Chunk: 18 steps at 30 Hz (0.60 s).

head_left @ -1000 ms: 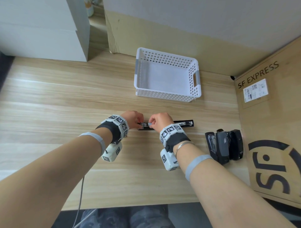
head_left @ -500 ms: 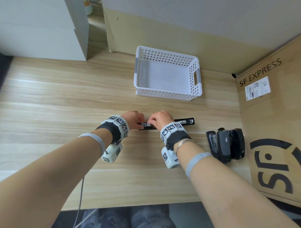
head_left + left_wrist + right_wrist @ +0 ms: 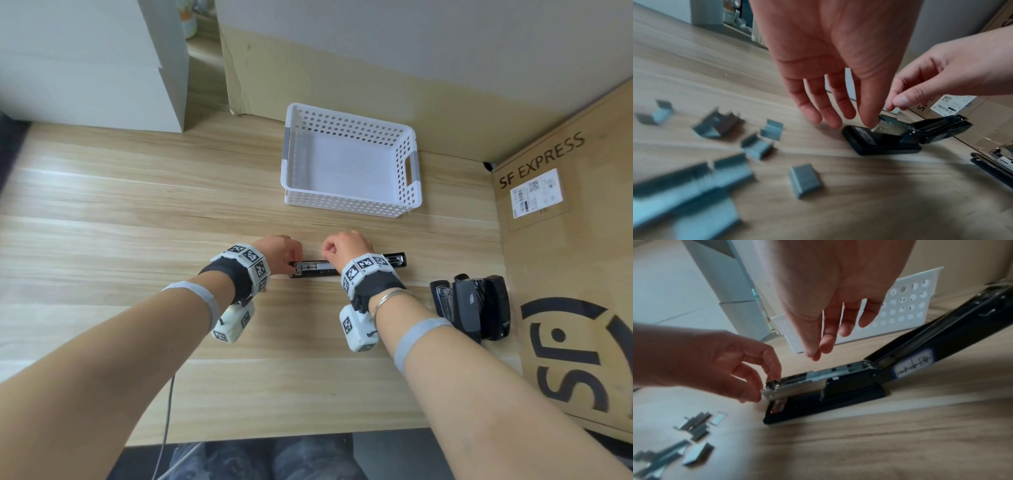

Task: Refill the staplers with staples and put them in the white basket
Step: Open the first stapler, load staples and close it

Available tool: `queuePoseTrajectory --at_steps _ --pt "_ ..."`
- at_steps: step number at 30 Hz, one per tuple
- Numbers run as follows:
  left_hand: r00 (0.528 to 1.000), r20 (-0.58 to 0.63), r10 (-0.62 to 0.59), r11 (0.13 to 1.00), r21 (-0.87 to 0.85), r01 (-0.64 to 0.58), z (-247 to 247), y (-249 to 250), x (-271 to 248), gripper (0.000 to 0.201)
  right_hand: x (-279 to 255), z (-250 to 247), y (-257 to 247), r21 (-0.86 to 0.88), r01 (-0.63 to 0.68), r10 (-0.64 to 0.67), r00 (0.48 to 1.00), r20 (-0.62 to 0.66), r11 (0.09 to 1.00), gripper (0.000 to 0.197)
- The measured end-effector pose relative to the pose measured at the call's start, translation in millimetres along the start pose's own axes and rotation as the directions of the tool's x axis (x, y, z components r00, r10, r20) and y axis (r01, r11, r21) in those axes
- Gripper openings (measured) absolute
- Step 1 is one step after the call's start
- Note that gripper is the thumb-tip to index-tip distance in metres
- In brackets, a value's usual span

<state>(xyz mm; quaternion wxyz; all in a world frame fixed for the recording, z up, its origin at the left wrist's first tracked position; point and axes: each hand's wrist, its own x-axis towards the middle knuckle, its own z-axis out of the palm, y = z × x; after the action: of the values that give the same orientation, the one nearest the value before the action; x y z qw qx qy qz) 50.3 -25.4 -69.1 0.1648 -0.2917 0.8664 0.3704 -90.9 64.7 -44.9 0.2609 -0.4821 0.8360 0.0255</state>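
Loading is the step in hand: one black stapler (image 3: 346,268) lies opened flat on the pale wood-grain tabletop (image 3: 102,212), its lid swung out to the right and its bright metal staple channel (image 3: 807,382) exposed.

Nearest the person, loose grey strips of staples (image 3: 694,175) lie scattered on the tabletop, below the left wrist. Just beyond, the left hand (image 3: 277,251) pinches the front end of the channel between curled thumb and fingertips (image 3: 774,369), steadying it. The right hand (image 3: 346,246) hovers close above the channel's middle, thumb and forefinger pressed together; whether a strip sits between them cannot be told, as the tips are blurred. Its other fingers hang loosely.

Judged from this, the next move calls for a strip seated squarely in the channel, then the lid swung shut.

To the right, a cluster of further black staplers (image 3: 472,308) waits beside a brown cardboard box (image 3: 565,240). Farthest, the white perforated plastic basket (image 3: 346,205) holds nothing.
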Motion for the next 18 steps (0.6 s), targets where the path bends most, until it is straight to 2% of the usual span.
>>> queuePoseTrajectory --at_steps 3,7,14,18 --pt "0.999 -0.041 -0.002 1.000 -0.018 0.002 -11 -12 -9 0.024 0 0 -8 0.016 -0.015 0.015 0.999 -0.030 1.000 0.019" --pt "0.997 -0.051 -0.065 0.998 0.011 0.066 -23 -35 -26 0.024 -1 7 -22 0.036 0.013 -0.012 0.999 -0.039 0.999 0.020" --pt "0.975 -0.132 -0.176 0.982 0.049 0.184 -10 -66 -58 0.020 -5 20 -38 0.030 0.094 -0.093 0.995 -0.035 0.995 0.020" --pt "0.959 -0.129 -0.254 0.959 0.092 0.267 -7 -71 -71 0.020 -8 26 -45 0.025 0.121 -0.121 0.992 -0.023 0.992 0.021"
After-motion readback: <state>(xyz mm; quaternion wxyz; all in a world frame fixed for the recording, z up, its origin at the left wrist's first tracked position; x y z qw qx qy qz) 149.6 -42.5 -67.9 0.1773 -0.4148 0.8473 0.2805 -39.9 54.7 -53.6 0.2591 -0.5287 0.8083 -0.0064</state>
